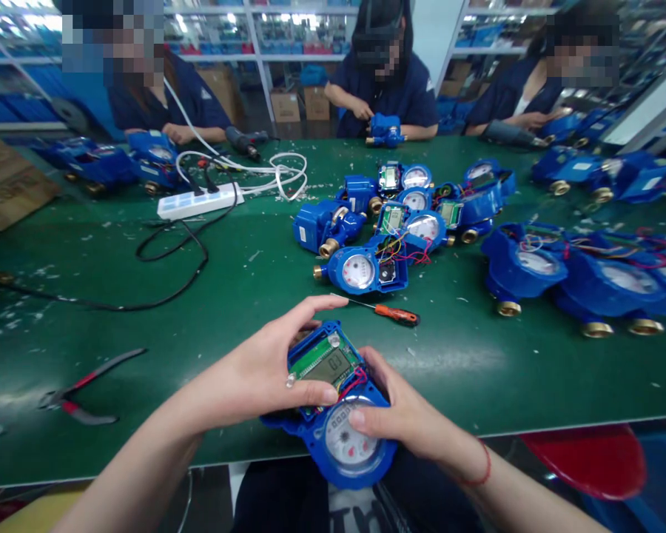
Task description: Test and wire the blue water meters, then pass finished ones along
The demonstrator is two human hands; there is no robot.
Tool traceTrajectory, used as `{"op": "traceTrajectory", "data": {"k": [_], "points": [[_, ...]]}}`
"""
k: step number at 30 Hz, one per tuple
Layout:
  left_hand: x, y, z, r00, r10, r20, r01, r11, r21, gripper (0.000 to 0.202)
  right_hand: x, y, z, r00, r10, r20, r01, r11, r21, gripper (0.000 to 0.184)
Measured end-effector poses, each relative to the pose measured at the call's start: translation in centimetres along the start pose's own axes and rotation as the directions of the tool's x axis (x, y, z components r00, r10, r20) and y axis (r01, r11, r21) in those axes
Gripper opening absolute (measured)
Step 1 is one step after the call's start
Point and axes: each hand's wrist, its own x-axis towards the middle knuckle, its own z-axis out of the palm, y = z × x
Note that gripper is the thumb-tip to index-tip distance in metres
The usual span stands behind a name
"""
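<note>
A blue water meter [326,451] is tilted over the bench's near edge, its round dial toward me. Its housing is uncovered, showing a green circuit board with a small LCD [328,368] and red wires beside the dial. My left hand [271,363] grips the housing from the left, thumb at the board's lower edge and index finger stretched past the far side. On the right, my right hand [397,411] clasps the meter with its thumb on the dial glass. Just beyond lies an orange-handled screwdriver [397,314].
Cutting pliers [83,392] lie at left on the green bench [244,296]. Several more meters [358,270] stand ahead and at right [604,281]. A white power strip [200,201] with cables lies at back left. Three people sit across the bench; a red stool [588,459] is below right.
</note>
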Motion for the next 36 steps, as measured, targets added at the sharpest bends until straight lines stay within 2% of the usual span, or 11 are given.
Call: {"op": "traceTrajectory", "data": {"k": [3, 5, 7, 9, 12, 16, 20, 27, 33, 36], "points": [[0.5, 0.7, -0.1, 0.999, 0.041, 0.012, -0.042, 0.996, 0.082, 0.087, -1.1, 0.6, 1.2, 0.993, -0.064, -0.101, 0.073, 0.993, 0.097, 0.061], [0.7, 1.0, 0.4, 0.997, 0.061, -0.050, -0.053, 0.988, 0.147, 0.088, -1.6, 0.9, 1.7, 0.982, -0.096, -0.162, 0.120, 0.983, 0.142, 0.060], [0.7, 1.2, 1.1, 0.984, 0.086, -0.157, -0.049, 0.973, 0.227, 0.086, -1.9, 1.1, 1.8, 0.969, -0.116, -0.218, 0.156, 0.972, 0.176, 0.060], [0.7, 1.5, 2.1, 0.946, 0.148, -0.287, -0.049, 0.944, 0.327, 0.080, -2.0, 1.2, 1.8, 0.957, -0.122, -0.264, 0.180, 0.962, 0.207, 0.060], [0.5, 1.9, 3.8, 0.860, 0.272, -0.433, -0.047, 0.885, 0.463, 0.063, -2.0, 1.3, 1.7, 0.939, -0.131, -0.318, 0.212, 0.949, 0.233, 0.060], [0.4, 2.3, 5.4, 0.779, 0.382, -0.498, -0.037, 0.820, 0.570, 0.037, -2.0, 1.3, 1.6, 0.926, -0.148, -0.346, 0.243, 0.938, 0.249, 0.058], [0.4, 2.4, 6.1, 0.751, 0.477, -0.457, -0.058, 0.737, 0.673, 0.021, -2.1, 1.4, 1.5, 0.920, -0.160, -0.357, 0.259, 0.933, 0.249, 0.057], [0.4, 2.0, 6.3, 0.751, 0.534, -0.389, -0.076, 0.655, 0.752, 0.025, -2.1, 1.6, 1.7, 0.921, -0.179, -0.346, 0.278, 0.924, 0.262, 0.055], [0.6, 2.2, 5.4, 0.763, 0.598, -0.244, -0.119, 0.502, 0.856, 0.023, -2.1, 2.0, 1.6, 0.918, -0.171, -0.358, 0.264, 0.936, 0.231, 0.058], [0.6, 2.5, 4.9, 0.803, 0.570, -0.171, -0.123, 0.439, 0.890, 0.032, -2.1, 2.0, 1.6, 0.918, -0.166, -0.360, 0.257, 0.940, 0.222, 0.059]]}}
